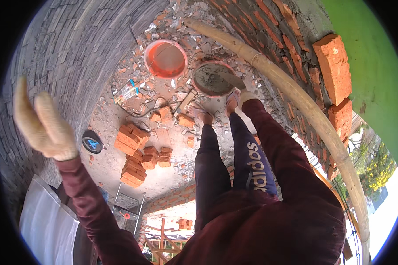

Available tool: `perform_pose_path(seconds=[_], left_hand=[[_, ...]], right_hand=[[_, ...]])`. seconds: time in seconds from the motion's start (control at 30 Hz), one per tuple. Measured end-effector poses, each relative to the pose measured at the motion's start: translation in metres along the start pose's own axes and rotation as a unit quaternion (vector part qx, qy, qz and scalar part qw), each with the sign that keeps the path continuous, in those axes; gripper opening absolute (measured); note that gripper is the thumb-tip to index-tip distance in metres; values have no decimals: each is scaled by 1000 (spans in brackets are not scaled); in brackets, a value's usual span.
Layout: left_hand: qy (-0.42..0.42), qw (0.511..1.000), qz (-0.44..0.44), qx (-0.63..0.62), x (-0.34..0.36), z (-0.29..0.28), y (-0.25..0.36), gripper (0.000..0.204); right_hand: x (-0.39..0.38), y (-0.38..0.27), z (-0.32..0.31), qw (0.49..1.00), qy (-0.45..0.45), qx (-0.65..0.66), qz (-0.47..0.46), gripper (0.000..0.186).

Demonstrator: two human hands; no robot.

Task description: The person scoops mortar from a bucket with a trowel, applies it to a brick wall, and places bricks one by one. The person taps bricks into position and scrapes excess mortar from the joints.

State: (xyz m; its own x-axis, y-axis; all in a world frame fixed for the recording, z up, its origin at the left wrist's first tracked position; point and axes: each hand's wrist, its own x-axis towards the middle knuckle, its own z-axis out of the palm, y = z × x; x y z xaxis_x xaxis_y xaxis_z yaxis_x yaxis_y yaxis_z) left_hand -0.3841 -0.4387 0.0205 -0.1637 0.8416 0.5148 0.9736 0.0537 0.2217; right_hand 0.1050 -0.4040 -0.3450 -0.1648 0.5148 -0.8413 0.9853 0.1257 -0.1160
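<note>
In a pale work glove, my left hand is raised at the left with its fingers apart and nothing in it. My right hand, also gloved, reaches down past my right foot and grips a trowel. The trowel's blade lies over the grey mortar in a round tub, its tip touching or just above the mix. Most of the right hand's fingers and the trowel handle are hidden. Left of the tub stands a red-orange bucket with greyish contents.
A bamboo pole curves beside the brick wall at the right, with loose-looking bricks on top. Stacked bricks, rubble, a packet and a round black lid-like object lie on the floor.
</note>
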Motion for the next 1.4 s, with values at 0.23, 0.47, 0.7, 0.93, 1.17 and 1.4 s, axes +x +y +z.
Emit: perform_pose_path(seconds=[0.23,0.47,0.7,0.93,1.17,1.4], left_hand=[[-589,713,-306,-227,-419,76,258,81],[-564,720,-360,-184,-436,102,295,67],[-563,718,-365,-186,-446,110,298,61],[-580,715,-343,-189,-436,114,276,60],[-592,723,-317,-160,-423,108,252,62],[-493,816,-273,-127,-423,78,242,59]], right_hand=[[85,-43,-9,985,-9,-162,-57,35],[138,-33,57,987,-26,-123,-103,30],[120,-15,104,978,-154,109,-93,27],[127,10,111,921,-243,299,-48,34],[27,19,49,888,-237,390,-54,28],[-218,-15,-129,862,-191,466,-64,27]])
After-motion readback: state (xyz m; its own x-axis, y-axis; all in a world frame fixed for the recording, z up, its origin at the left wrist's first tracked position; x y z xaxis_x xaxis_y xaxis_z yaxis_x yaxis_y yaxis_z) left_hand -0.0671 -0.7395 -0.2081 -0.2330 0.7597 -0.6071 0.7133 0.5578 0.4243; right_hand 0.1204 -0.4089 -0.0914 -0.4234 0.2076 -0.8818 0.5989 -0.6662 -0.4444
